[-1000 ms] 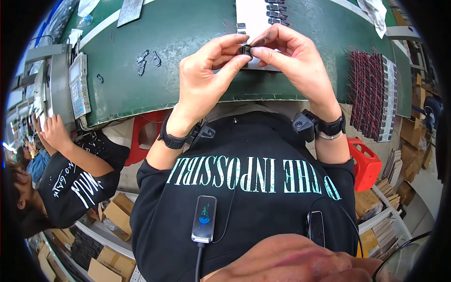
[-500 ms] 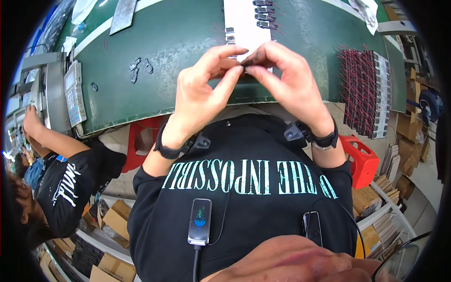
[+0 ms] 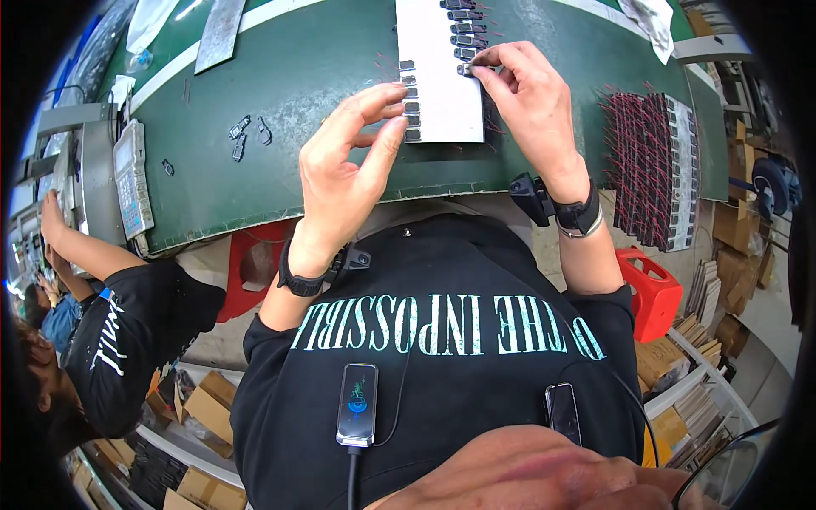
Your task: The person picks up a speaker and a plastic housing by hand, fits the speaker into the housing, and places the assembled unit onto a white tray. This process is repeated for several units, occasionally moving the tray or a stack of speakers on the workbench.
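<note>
A white strip board point(image 3: 444, 110) lies on the green table, with small black rectangular parts along both of its long edges. My right hand point(image 3: 537, 110) is at the board's right edge, thumb and forefinger pinched on a small black component point(image 3: 464, 70) with a shiny face. It sits just below a row of similar wired components point(image 3: 465, 40). My left hand point(image 3: 340, 166) hovers by the left edge, thumb and fingers apart, holding nothing that I can see. Close to its fingertips is a column of black parts point(image 3: 412, 121); the fingers partly cover it.
Several loose black parts point(image 3: 240, 136) lie at the left, near a grey keypad device point(image 3: 132, 178). At the right a dense block of red-wired components point(image 3: 642, 161) stands by the table's edge. A co-worker's arm point(image 3: 85, 242) reaches in from the left. A red stool point(image 3: 646, 289) is below.
My hands were together over the board's near end, fingertips meeting on something small and dark. They have parted: the right went up to the board's right edge, the left moved slightly left.
</note>
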`<state>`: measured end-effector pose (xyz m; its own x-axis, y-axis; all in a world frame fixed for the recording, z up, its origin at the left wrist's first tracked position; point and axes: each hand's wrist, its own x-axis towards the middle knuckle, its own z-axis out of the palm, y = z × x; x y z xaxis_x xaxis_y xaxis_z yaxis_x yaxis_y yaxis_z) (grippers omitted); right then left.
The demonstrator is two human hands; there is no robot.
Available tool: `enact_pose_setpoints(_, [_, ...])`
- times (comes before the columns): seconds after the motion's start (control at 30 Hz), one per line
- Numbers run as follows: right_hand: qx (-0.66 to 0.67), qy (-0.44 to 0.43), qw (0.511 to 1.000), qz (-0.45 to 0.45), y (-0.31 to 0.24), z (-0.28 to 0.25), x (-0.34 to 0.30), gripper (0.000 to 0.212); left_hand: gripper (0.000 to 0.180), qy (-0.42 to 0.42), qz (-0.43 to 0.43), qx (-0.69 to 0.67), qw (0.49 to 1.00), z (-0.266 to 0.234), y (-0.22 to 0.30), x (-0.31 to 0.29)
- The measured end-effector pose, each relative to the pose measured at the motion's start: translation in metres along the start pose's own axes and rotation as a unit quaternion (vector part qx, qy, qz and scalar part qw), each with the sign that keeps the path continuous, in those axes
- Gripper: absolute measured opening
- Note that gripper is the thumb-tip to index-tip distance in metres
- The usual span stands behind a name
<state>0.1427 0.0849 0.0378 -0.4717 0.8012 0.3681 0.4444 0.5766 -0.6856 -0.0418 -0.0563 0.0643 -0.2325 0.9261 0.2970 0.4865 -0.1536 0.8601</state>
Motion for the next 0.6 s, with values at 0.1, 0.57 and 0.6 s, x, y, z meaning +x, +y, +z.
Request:
enact_pose_setpoints(0.1, [-0.011, 0.018, 1.0, -0.014, 0.002, -0.002, -0.001, 0.013, 0.027, 0.009, -0.002, -0.006, 1.0, 0.001, -0.004, 0.0])
enact_pose_setpoints(0.57, [-0.266, -0.065, 0.958, -0.086, 0.009, -0.087, -0.006, 0.014, 0.012, 0.146, 0.004, 0.228, 0.963, 0.022, -0.056, 0.039])
enact_pose_setpoints(0.6, [-0.276, -0.078, 0.955, -0.07, 0.006, -0.097, -0.009, 0.013, 0.014, 0.131, -0.011, 0.261, 0.956, 0.024, -0.059, 0.04])
